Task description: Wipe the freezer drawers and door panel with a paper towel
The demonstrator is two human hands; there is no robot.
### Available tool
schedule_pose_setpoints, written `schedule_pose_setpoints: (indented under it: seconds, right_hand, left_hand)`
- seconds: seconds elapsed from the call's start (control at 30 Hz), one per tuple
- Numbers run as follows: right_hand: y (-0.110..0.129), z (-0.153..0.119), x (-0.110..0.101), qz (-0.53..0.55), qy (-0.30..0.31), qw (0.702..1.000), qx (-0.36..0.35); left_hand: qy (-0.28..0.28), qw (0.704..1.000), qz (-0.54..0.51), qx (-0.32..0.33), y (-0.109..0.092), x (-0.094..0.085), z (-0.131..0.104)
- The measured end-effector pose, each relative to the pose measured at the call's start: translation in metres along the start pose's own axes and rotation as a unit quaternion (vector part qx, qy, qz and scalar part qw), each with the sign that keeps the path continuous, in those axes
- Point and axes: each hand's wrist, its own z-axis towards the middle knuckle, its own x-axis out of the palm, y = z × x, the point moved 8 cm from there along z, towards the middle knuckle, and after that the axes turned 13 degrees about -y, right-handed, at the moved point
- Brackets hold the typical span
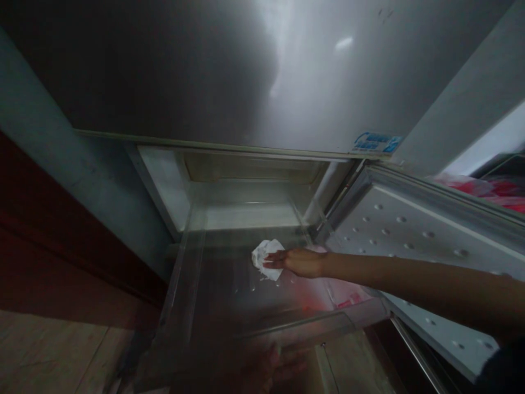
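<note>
A clear plastic drawer (221, 273) is pulled out of the lower compartment of a fridge. Inside it, my right hand (301, 262) presses a crumpled white cloth or tissue (266, 256) against the drawer's bottom, its fingers laid over the right side of the cloth. Small droplets or marks show near the cloth. At the bottom of the view, my left hand (273, 369) is dark and blurred, close to the drawer's front edge; its fingers look apart, with nothing seen in them.
The fridge's closed upper door (205, 71) spans the top. Its open lower door (430, 230) stands at the right, with red and white plastic (488, 189) behind. A dark red wooden panel (61, 241) is at left, above a tiled floor (53, 350).
</note>
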Motion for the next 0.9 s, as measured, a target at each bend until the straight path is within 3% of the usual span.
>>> schedule_pose_setpoints:
  seconds: [0.23, 0.4, 0.63, 0.9]
  right_hand:
    - [-0.022, 0.018, -0.005, -0.036, 0.004, 0.999, -0.008]
    - [-0.048, 0.048, -0.022, -0.065, -0.037, 0.997, 0.018]
    - [-0.087, 0.088, -0.041, -0.098, -0.123, 0.986, 0.062]
    - [-0.098, 0.116, -0.054, -0.092, -0.174, 0.979, 0.055]
  left_hand:
    - [0.013, 0.999, -0.019, 0.029, 0.005, -0.012, 0.005]
    - [-0.01, 0.999, -0.034, 0.029, 0.007, -0.014, 0.007]
    - [0.002, 0.999, -0.036, -0.002, 0.004, -0.008, 0.004]
    - [-0.017, 0.998, -0.051, 0.02, 0.001, -0.009, 0.003]
